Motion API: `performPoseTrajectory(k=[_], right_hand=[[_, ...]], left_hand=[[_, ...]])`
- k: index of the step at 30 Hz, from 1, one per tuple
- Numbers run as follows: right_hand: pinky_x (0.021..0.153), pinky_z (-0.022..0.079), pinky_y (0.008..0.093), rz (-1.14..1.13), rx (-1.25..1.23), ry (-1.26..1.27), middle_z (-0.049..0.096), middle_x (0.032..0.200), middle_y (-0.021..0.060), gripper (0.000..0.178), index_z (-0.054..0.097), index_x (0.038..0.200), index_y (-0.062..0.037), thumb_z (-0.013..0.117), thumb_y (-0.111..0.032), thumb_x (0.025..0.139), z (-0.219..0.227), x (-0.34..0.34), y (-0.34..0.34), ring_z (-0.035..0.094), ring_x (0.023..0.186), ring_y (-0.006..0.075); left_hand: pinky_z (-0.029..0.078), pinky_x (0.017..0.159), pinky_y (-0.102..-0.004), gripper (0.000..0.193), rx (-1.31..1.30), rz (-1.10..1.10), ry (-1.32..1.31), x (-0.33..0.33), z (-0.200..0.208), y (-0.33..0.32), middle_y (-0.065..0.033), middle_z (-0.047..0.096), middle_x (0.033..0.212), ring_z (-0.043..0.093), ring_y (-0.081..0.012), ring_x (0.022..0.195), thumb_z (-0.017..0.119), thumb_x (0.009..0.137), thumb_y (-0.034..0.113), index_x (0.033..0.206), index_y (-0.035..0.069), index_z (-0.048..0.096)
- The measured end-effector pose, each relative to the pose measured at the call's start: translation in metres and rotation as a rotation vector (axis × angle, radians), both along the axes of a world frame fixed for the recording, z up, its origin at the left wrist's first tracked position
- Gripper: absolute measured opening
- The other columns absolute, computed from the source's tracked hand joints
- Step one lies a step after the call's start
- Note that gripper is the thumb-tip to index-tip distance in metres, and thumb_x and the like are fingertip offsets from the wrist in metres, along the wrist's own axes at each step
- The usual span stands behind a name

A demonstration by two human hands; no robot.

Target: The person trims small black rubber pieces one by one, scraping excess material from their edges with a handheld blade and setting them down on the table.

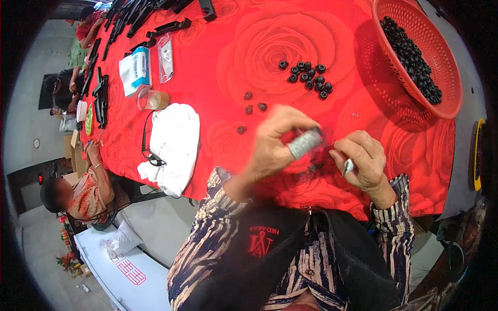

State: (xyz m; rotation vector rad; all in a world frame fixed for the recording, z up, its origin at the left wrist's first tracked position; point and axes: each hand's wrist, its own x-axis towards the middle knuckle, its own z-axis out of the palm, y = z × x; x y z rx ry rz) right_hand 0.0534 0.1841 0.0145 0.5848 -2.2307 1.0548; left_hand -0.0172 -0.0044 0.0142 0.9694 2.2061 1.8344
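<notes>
Over the red tablecloth (207,78), my left hand (275,142) is blurred by motion, its fingers curled in a pinch. Grey tape (305,143) wraps its thumb, and a small dark piece (316,130) shows at the fingertips. To its right, my right hand (365,160) is closed, with a small whitish-silver thing (348,166) at the thumb; I cannot tell if it is a tool or a wrapping. Dark crumbs (314,167) lie between the hands. Beyond them is a cluster of small round black parts (309,75). Several loose parts (249,109) lie nearer my left hand.
A red perforated basket (448,83) with many black parts (410,59) stands at the far right. Left are a white cloth (176,145), glasses (151,157), a cup (153,99), a tissue pack (136,71) and long black pieces (101,98). Other people (85,199) sit along the table.
</notes>
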Motion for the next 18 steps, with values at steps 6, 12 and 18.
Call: performPoseTrajectory(k=[6,12,18], right_hand=[[0.047,0.042,0.0327,0.019,-0.029,-0.108,0.053,0.070,0.0086,0.022,0.059,0.085,-0.0017,0.070,-0.002,0.066,-0.007,-0.003,0.000,0.054,0.055,0.0230],[0.046,0.041,0.0338,0.045,0.024,-0.102,0.050,0.066,0.0084,0.021,0.057,0.085,-0.0020,0.068,-0.002,0.067,-0.009,-0.004,0.000,0.052,0.053,0.0235],[0.048,0.042,0.0353,0.025,0.030,-0.131,0.048,0.067,0.0085,0.021,0.057,0.085,-0.0033,0.068,-0.003,0.067,-0.007,-0.005,0.002,0.053,0.056,0.0257]], left_hand=[[0.044,0.073,-0.0310,0.017,-0.477,0.518,0.535,-0.039,-0.008,-0.034,-0.0056,0.061,0.084,0.055,-0.0215,0.083,0.069,0.065,0.004,0.081,0.005,0.065],[0.046,0.072,-0.0340,0.019,-0.693,0.463,0.346,-0.046,-0.015,-0.040,-0.0047,0.063,0.082,0.057,-0.0221,0.082,0.068,0.063,0.008,0.082,0.008,0.064],[0.043,0.080,-0.0410,0.031,-0.836,0.461,0.179,-0.040,0.013,-0.054,-0.0048,0.061,0.083,0.056,-0.0263,0.088,0.070,0.062,0.022,0.090,0.010,0.062]])
